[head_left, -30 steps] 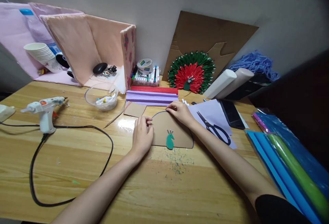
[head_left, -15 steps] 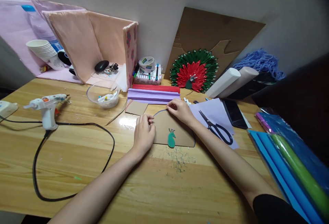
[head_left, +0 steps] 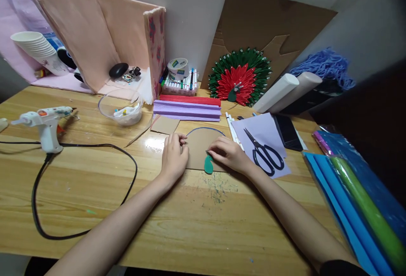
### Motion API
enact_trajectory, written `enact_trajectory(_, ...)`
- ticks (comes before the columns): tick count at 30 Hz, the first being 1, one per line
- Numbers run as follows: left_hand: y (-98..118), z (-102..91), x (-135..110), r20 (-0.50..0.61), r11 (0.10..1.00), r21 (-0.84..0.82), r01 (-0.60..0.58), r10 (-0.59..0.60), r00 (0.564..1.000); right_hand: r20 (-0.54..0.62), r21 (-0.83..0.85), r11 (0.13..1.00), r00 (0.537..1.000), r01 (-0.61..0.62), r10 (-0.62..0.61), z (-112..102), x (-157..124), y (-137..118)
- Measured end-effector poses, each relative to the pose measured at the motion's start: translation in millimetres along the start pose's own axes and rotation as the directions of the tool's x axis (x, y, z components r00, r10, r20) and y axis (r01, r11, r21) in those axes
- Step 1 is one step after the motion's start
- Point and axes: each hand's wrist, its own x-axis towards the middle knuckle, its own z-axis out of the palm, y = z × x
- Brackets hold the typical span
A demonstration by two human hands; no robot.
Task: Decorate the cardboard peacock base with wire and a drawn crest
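Note:
A piece of brown cardboard (head_left: 198,147) with a rounded, blue-lined upper edge lies flat on the table. My left hand (head_left: 175,157) has its curled fingers closed on the cardboard's left edge. A small green peacock-shaped cutout (head_left: 208,165) rests at the cardboard's lower edge. With thumb and finger together, my right hand (head_left: 228,152) pinches the top of this cutout, hiding its head and crest. Black-handled scissors (head_left: 266,155) lie to the right on a sheet of lilac paper (head_left: 266,126).
On the left stands a white glue gun (head_left: 49,130) with a looping black cord. Behind are a plastic bowl (head_left: 122,109), purple crepe paper (head_left: 187,110), markers (head_left: 182,83) and a red-and-green peacock craft (head_left: 239,77). A phone (head_left: 288,132) and wrapped blue sheets (head_left: 349,208) lie right.
My right hand has moved down from the cardboard's upper edge to the top of the peacock cutout. My left hand stays at the left edge. The camera view has shifted slightly.

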Motion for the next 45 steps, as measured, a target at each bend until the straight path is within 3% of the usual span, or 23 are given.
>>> enact_trajectory(15, 0, 0.4, 0, 0.004, 1.000, 0.011, -0.010, 0.010, 1.000, 0.004, -0.048, 0.998, 0.999, 0.049, -0.049, 2, 1, 0)
enact_trajectory(27, 1, -0.4, 1, 0.007, 1.000, 0.004, -0.006, 0.006, 1.000, -0.219, -0.031, 0.997, 0.973, 0.066, -0.071, 1, -19, -5)
enact_trajectory(35, 1, -0.3, 0, 0.015, 1.000, 0.001, 0.009, -0.009, 1.000, -0.118, -0.107, 0.988, 0.985, 0.112, -0.125, 8, -21, 4)
enact_trajectory(45, 0, 0.2, 0, 0.009, 1.000, 0.017, -0.002, 0.002, 1.000, -0.122, -0.076, 0.992, 0.986, 0.104, -0.112, 7, -19, 2)
